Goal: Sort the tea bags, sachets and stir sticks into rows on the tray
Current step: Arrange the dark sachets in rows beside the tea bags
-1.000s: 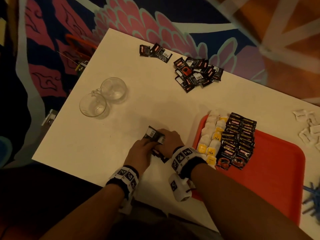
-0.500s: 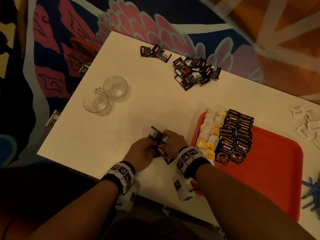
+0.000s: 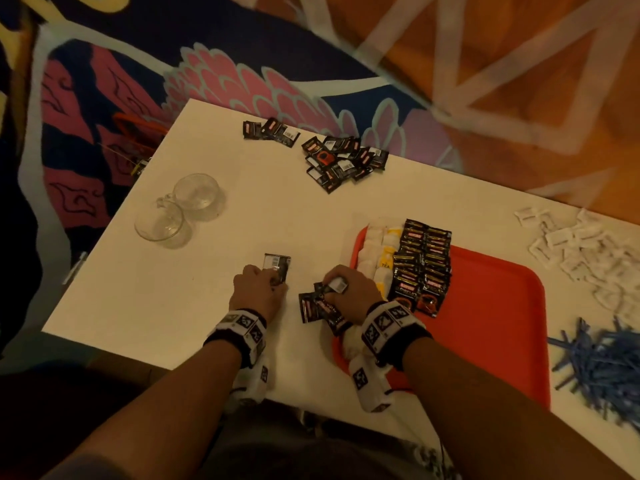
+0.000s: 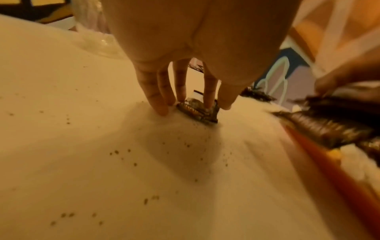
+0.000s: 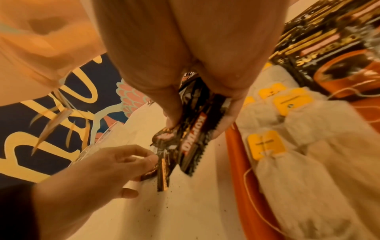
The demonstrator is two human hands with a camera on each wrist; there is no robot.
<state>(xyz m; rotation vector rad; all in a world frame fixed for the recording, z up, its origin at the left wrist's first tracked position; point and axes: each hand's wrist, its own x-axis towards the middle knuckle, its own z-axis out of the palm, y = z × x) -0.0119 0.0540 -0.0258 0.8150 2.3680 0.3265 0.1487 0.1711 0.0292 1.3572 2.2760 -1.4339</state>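
Observation:
My left hand point(image 3: 268, 280) sits on the white table point(image 3: 207, 306), its fingertips pinching one black sachet point(image 3: 277, 267) that lies flat. In the left wrist view the fingers point(image 4: 160, 104) and thumb stand round that sachet point(image 4: 198, 112). My right hand point(image 3: 334, 289) grips a fanned bunch of black sachets point(image 3: 317, 308) by the left rim of the red tray point(image 3: 491, 323); the right wrist view shows the bunch point(image 5: 193, 139) between thumb and fingers. On the tray lie rows of tea bags point(image 3: 375, 258) with yellow tags and black sachets point(image 3: 424, 268).
A loose pile of black sachets point(image 3: 344, 161) and a few more point(image 3: 270, 131) lie at the table's far edge. Two glass cups point(image 3: 180, 211) stand at the left. White sachets point(image 3: 581, 244) and blue stir sticks point(image 3: 602, 365) lie right of the tray. Dark crumbs dot the table.
My hands, together on one bunch before, have parted. The left hand drew one sachet away to the left; the right hand kept the rest near the tray's rim.

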